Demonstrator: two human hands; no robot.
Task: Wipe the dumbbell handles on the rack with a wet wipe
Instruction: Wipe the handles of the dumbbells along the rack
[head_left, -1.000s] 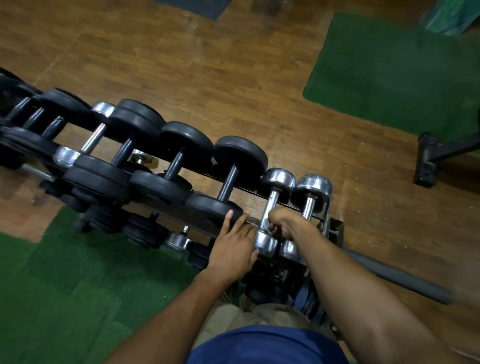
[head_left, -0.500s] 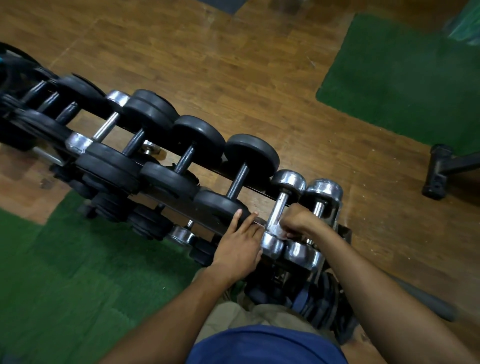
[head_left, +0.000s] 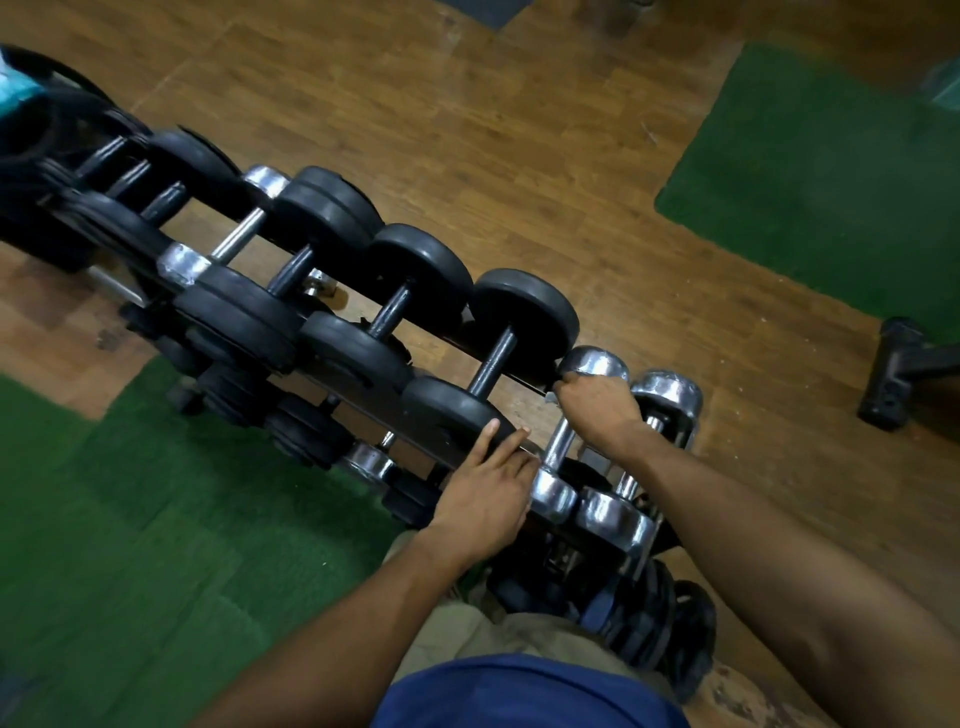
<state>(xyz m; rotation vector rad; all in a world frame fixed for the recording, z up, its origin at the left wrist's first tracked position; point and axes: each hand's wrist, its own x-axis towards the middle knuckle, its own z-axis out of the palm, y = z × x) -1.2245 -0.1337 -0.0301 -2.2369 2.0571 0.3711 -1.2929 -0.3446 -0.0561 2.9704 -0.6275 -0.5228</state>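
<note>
A: How much is being covered so far?

B: Only the rack's (head_left: 457, 447) right end. A chrome handle (head_left: 558, 447) is being gripped, wipe (head_left: 550, 397) bunched inside, by the right hand (head_left: 597, 410); left hand (head_left: 488, 493) is being rested flat. Black ones are being left.

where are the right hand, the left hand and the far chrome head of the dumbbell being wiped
right hand (head_left: 597, 408), head view, back of the hand
left hand (head_left: 485, 493), head view, back of the hand
far chrome head (head_left: 597, 361), head view, its top curve
</note>
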